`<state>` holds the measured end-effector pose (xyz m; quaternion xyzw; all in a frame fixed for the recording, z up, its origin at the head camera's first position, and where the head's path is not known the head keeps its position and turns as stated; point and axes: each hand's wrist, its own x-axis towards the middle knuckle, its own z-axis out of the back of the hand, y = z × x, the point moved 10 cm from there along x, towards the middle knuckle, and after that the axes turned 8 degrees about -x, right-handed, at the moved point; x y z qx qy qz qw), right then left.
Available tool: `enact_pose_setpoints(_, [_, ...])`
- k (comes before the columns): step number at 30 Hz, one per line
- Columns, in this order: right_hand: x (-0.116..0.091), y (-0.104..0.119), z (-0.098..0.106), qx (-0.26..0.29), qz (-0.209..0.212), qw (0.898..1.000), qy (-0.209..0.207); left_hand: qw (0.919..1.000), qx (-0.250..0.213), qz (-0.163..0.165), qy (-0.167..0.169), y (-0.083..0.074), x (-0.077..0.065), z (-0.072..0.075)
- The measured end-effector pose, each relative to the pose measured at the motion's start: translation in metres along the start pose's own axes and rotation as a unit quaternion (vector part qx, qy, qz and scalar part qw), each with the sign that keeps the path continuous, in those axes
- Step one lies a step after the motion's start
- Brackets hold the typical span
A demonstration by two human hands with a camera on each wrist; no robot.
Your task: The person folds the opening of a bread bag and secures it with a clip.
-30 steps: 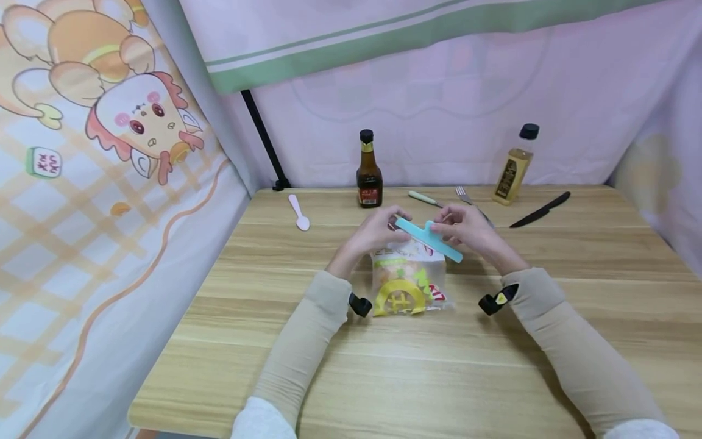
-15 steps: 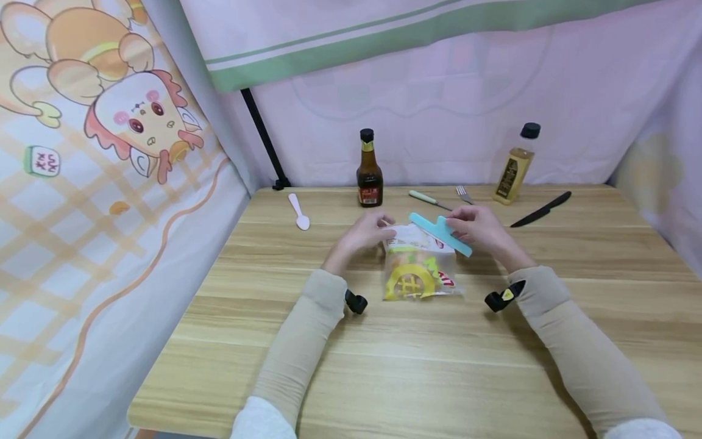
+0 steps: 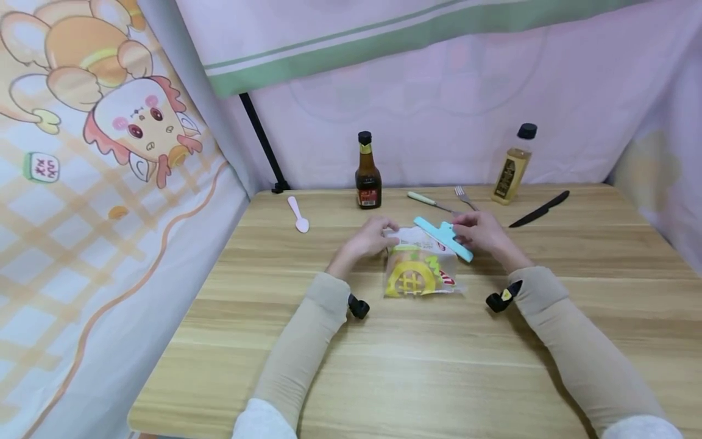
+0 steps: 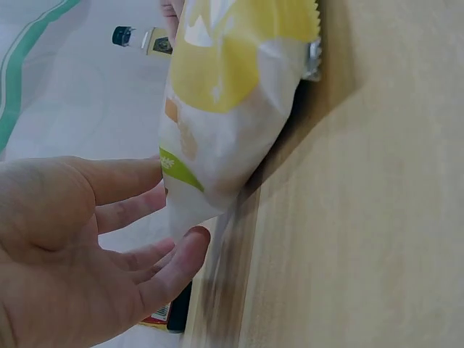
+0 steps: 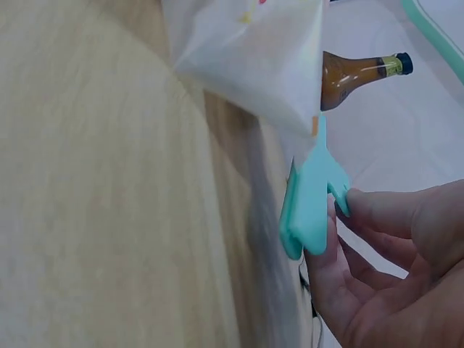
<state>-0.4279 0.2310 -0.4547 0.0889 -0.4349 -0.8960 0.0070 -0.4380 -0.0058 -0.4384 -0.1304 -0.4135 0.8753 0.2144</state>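
A printed plastic food bag (image 3: pixel 419 274) with yellow, green and red markings lies mid-table in the head view. A turquoise bag clip (image 3: pixel 443 238) sits slantwise along its upper right edge. My right hand (image 3: pixel 482 235) pinches the clip's handle between thumb and fingers; in the right wrist view the clip (image 5: pixel 312 203) meets the bag's white end (image 5: pixel 254 80). My left hand (image 3: pixel 370 238) holds the bag's upper left corner. In the left wrist view, thumb and fingers of the left hand (image 4: pixel 94 239) curve around that corner. The bag hides part of the clip's grip.
Behind stand a brown sauce bottle (image 3: pixel 368 177) and a black-capped bottle of yellowish liquid (image 3: pixel 512 171). A pink spoon (image 3: pixel 298 216) lies left, a green-handled utensil (image 3: pixel 425 199) and a fork (image 3: pixel 463 195) lie behind the hands, and a black knife (image 3: pixel 540 210) lies right.
My left hand has left the clip for the bag's left corner. The bag has shifted right and slightly back. The right hand has moved a little right with the clip.
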Motion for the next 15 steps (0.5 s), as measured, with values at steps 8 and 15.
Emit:
enact_pose_setpoints(8, [0.004,-0.014,-0.010,-0.033,-0.007,0.999,0.025,0.9995,0.008,0.025,0.020,0.010,-0.005,-0.007])
enact_pose_setpoints(15, [0.002,-0.012,-0.012,-0.050,0.003,0.998,0.034,0.9989,0.020,0.025,0.035,0.010,-0.006,-0.012])
